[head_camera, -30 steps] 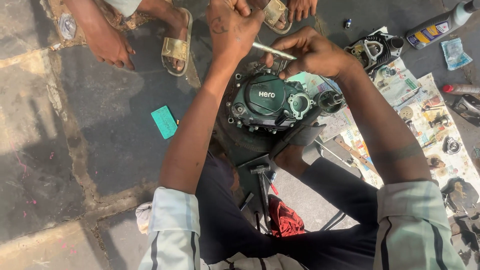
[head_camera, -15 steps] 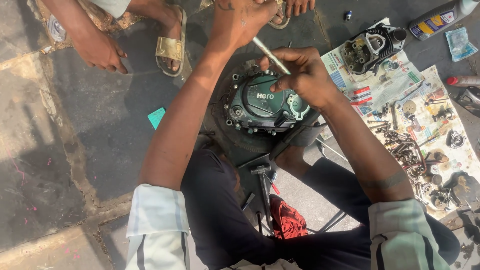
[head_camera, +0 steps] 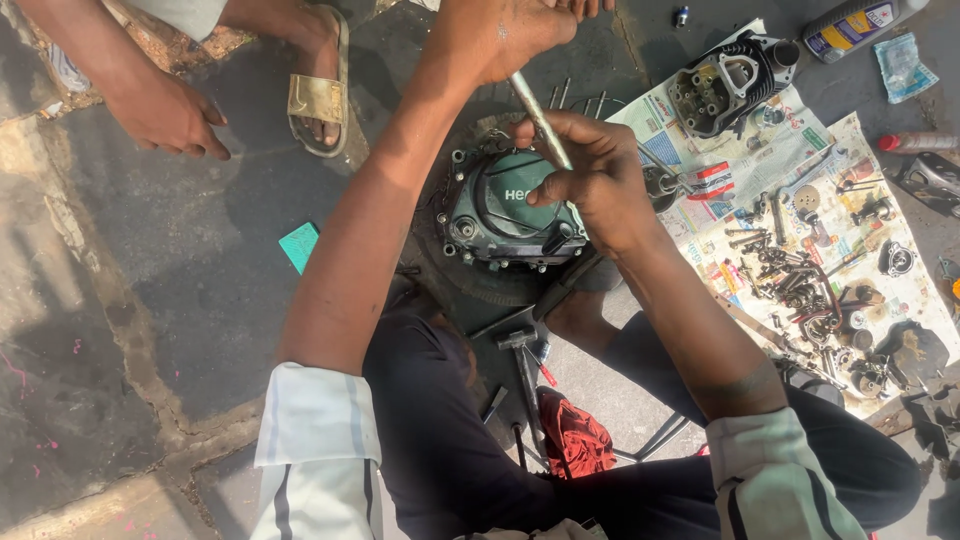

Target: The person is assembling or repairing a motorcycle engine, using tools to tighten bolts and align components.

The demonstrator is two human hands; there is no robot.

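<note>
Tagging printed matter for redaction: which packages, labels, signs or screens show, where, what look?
Bottle: top right, lying on ground, grey with blue-yellow-red label.
Sachet: right of the bottle, flat, pale blue.
Newspaper: spread on ground at right under parts, colour print.
Small box: on the newspaper, red and white.
Engine cover: centre, under right hand, dark green, white logo.
No screens or signs.

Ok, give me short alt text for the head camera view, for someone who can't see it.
A seated person's left hand and right hand grip a thin metal rod over a dark green engine cover on the ground. Newspaper covered with small metal parts lies alongside, and another person's hand rests nearby.
</note>
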